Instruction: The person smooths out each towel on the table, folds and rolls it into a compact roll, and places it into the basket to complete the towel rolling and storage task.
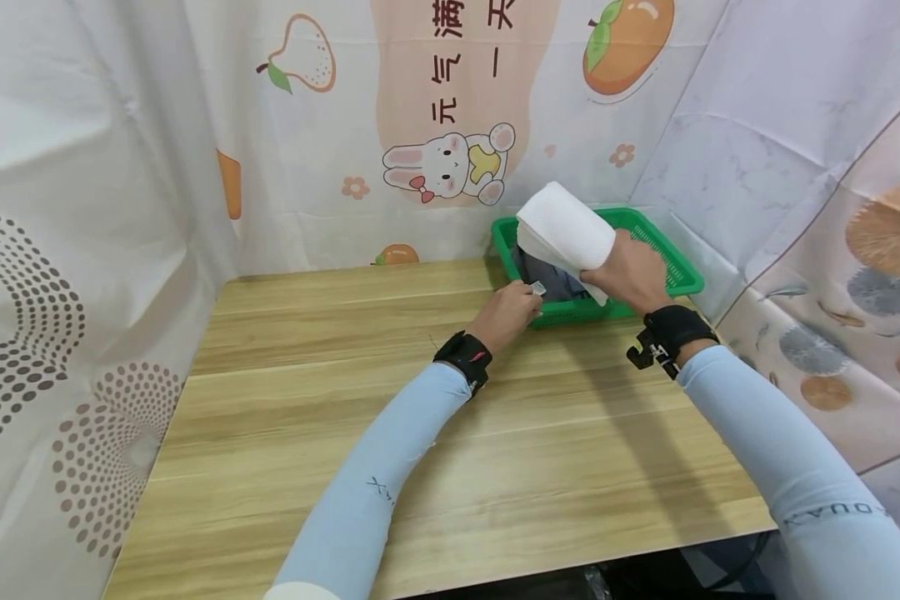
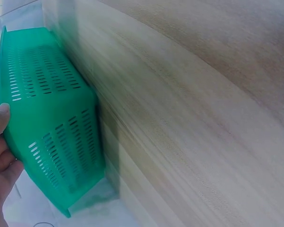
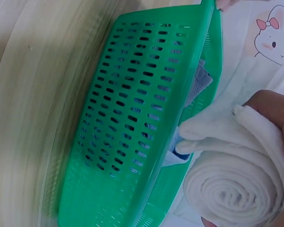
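Note:
A rolled white towel (image 1: 566, 229) is gripped in my right hand (image 1: 633, 271), held tilted above the green plastic basket (image 1: 581, 312). The right wrist view shows the spiral end of the towel (image 3: 231, 191) beside the basket's rim. My left hand (image 1: 508, 312) is at the near left corner of the basket, its thumb and curled fingers on the rim in the left wrist view. A small whitish piece (image 1: 537, 288) shows by the left fingertips; what it is stays unclear. Dark grey-blue cloth (image 1: 551, 275) lies inside the basket, partly hidden by the towel.
The basket stands at the back right of a wood-grain table (image 1: 345, 400), close to the printed curtain (image 1: 300, 167) behind. Another patterned sheet (image 1: 832, 275) hangs along the right side. Dark items and a cable (image 1: 746, 562) lie below the front edge.

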Motion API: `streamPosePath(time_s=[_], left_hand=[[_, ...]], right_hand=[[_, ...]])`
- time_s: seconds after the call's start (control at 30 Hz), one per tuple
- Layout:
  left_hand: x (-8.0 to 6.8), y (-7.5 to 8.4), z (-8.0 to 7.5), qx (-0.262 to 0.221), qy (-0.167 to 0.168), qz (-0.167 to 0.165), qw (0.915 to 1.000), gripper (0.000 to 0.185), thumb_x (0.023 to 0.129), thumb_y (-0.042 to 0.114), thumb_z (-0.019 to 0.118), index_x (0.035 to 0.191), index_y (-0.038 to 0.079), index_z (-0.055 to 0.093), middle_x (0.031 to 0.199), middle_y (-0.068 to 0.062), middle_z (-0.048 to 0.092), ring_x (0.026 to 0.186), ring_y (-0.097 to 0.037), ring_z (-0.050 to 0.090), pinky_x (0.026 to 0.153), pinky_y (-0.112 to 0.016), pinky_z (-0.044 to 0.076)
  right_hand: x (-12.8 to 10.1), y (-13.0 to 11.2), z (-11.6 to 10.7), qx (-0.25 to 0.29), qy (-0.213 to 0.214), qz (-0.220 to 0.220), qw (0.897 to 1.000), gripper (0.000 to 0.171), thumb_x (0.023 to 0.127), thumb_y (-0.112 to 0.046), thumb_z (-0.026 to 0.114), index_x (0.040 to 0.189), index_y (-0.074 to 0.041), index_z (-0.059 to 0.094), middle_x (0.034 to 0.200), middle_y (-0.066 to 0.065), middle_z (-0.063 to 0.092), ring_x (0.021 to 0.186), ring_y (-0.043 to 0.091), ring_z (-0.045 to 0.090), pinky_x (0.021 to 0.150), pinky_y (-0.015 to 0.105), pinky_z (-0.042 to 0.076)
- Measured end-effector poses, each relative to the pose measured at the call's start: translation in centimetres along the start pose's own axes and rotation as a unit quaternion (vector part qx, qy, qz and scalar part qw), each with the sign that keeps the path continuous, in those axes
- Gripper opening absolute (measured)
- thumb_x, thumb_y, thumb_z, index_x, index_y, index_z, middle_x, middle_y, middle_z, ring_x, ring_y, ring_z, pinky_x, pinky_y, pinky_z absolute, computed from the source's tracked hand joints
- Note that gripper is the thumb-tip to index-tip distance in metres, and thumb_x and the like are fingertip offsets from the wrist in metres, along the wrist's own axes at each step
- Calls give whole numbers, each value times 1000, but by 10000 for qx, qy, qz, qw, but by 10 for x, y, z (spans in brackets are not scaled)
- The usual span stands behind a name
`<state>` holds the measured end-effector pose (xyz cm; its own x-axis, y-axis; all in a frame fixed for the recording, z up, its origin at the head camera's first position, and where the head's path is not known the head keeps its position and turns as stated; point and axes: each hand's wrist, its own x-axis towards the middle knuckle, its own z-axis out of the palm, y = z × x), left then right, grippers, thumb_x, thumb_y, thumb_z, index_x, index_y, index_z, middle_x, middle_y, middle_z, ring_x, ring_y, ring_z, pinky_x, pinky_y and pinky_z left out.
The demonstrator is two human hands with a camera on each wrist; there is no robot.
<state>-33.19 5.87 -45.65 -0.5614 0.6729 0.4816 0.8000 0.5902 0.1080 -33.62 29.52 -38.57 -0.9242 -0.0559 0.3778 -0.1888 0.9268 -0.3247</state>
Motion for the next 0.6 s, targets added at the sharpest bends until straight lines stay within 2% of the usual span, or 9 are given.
streamPosePath(time_s=[0.33, 0.6], left_hand=[[2, -2, -3, -49, -127, 0, 9999, 10, 99, 15, 71, 95, 8, 77, 94, -3, 69, 91, -18, 60, 81, -24, 48], [1, -2, -1, -103, -147, -77, 9998, 9, 99, 15, 71, 97, 9, 78, 98, -3, 70, 95, -18, 61, 84, -24, 49]], right_hand=[[4, 13, -4, 57, 45, 377, 9993, 77, 82, -32, 76, 139, 10, 46, 109, 35, 60, 87, 55, 62, 69, 69, 50], [5, 25, -2, -28, -61, 620, 9981, 77, 83, -34, 76, 136, 12, 44, 106, 38, 59, 87, 57, 61, 68, 68, 49]])
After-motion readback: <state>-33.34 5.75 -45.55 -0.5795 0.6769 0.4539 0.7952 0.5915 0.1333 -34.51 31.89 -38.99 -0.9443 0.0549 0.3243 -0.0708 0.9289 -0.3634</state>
